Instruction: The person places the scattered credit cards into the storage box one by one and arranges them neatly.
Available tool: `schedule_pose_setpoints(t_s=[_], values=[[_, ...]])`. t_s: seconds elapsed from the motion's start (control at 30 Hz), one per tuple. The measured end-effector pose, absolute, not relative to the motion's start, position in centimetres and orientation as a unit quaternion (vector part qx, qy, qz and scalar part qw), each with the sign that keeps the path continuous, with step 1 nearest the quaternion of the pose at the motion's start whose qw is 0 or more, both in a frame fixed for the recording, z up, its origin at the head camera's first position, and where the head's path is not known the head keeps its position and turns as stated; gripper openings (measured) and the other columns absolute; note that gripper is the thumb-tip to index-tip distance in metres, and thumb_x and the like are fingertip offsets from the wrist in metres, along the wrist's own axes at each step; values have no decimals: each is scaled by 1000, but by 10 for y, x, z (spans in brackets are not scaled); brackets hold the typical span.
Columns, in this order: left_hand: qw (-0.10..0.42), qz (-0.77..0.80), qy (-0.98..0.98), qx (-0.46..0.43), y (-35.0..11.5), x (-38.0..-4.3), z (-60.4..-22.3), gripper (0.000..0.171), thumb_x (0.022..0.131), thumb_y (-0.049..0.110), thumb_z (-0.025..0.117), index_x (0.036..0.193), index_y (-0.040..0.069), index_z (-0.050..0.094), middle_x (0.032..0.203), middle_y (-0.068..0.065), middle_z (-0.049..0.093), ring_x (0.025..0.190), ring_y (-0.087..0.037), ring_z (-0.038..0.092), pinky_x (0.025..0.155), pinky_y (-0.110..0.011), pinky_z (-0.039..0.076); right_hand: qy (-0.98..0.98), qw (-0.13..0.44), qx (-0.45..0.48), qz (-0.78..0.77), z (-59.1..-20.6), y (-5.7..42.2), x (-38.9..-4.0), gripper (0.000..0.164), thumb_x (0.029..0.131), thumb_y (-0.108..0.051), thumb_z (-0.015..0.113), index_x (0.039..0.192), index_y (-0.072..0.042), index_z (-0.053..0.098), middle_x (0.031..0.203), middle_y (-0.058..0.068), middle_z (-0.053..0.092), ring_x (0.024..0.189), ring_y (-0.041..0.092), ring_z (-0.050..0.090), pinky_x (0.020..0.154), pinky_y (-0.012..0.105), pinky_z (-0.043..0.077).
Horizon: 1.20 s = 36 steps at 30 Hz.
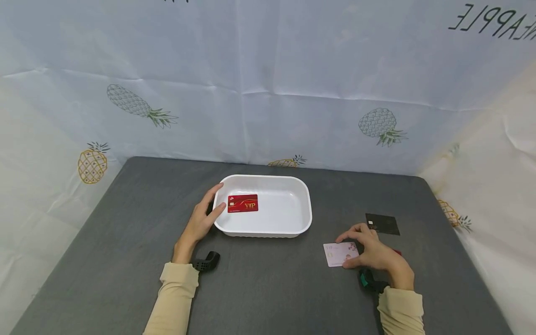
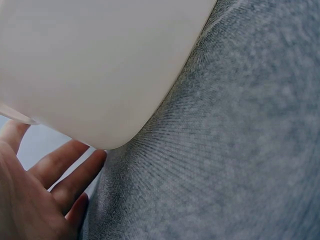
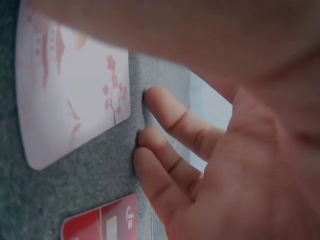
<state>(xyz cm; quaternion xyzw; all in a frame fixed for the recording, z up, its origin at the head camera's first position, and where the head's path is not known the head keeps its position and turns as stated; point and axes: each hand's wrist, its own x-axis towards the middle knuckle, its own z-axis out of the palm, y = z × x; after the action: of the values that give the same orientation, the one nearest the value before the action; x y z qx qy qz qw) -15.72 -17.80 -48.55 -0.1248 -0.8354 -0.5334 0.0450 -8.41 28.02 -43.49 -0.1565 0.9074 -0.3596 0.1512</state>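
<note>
A white rectangular tray (image 1: 289,231) stands near the table's middle, a red VIP card (image 1: 243,203) lying flat in its left part. My left hand (image 1: 201,223) holds the tray's left end, thumb over the rim. In the left wrist view its other fingers (image 2: 75,175) lie against the outer wall. To the right, my right hand (image 1: 370,249) spans a pink flowered card (image 1: 335,255), thumb and index finger at opposite edges. Its remaining fingers (image 3: 165,185) reach down beside the card in the right wrist view.
A black VIP card (image 1: 387,224) lies just beyond the right hand. Another red card (image 3: 95,225), mostly hidden by that hand in the head view, is on the grey table (image 1: 268,288). Behind the table hangs a pineapple-print cloth (image 1: 251,125).
</note>
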Motion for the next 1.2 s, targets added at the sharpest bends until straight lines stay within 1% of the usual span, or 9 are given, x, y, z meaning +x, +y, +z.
schedule_pose_setpoints(t_s=[0.13,0.2,0.3,0.4,0.53,0.63,0.87,1.07,1.2], values=[[45,-532,-837,-122,-178,-157,-485,63,99,23,56,158,12,36,163,-19,37,149,-41,37,120,-66,26,910,156,-149,-355,-434,279,-85,48,67,-16,94,109,-16,72,116,16,47,113,40,35,103,79,10],[46,-531,-837,-123,-178,-157,-485,62,99,22,56,158,12,36,163,-20,37,149,-42,37,120,-66,26,913,157,-148,-346,-434,279,-85,48,67,-17,94,110,-18,72,116,15,47,112,38,36,102,74,18],[48,-529,-838,-124,-178,-157,-485,62,100,22,55,157,11,36,163,-21,37,149,-43,37,120,-67,26,916,162,-153,-333,-433,280,-86,49,68,-19,94,111,-20,69,119,14,48,110,34,37,93,56,33],[48,-528,-838,-124,-178,-157,-484,61,100,22,55,157,10,37,163,-21,36,149,-43,36,119,-67,26,905,174,-172,-348,-432,280,-87,50,71,-18,92,114,-17,66,119,14,50,104,26,41,82,36,39],[46,-526,-840,-123,-177,-157,-484,61,100,22,55,157,11,36,163,-21,36,149,-43,36,119,-67,26,874,202,-198,-394,-432,281,-90,49,76,-11,88,116,-8,61,113,14,56,91,12,49,72,23,45],[43,-530,-838,-123,-177,-157,-485,62,100,22,56,158,11,35,163,-20,36,149,-42,37,120,-66,26,868,210,-202,-401,-432,281,-91,47,77,-9,87,116,-6,60,110,12,58,87,5,51,70,21,46],[37,-532,-838,-118,-177,-156,-484,63,99,25,56,158,13,35,163,-19,36,149,-42,37,120,-67,26,881,196,-197,-383,-431,281,-89,49,77,-13,88,119,-7,64,110,11,57,88,5,48,72,22,45],[37,-531,-838,-117,-178,-156,-483,63,99,25,55,158,13,35,164,-19,36,149,-42,36,120,-67,26,875,211,-191,-393,-429,280,-88,61,78,-16,87,132,1,62,113,15,55,87,4,48,73,21,44],[39,-534,-836,-120,-178,-156,-483,63,99,24,56,158,13,36,163,-19,37,148,-42,38,120,-66,27,870,221,-187,-399,-428,280,-87,67,78,-17,88,135,4,61,115,16,53,89,4,48,73,20,44]])
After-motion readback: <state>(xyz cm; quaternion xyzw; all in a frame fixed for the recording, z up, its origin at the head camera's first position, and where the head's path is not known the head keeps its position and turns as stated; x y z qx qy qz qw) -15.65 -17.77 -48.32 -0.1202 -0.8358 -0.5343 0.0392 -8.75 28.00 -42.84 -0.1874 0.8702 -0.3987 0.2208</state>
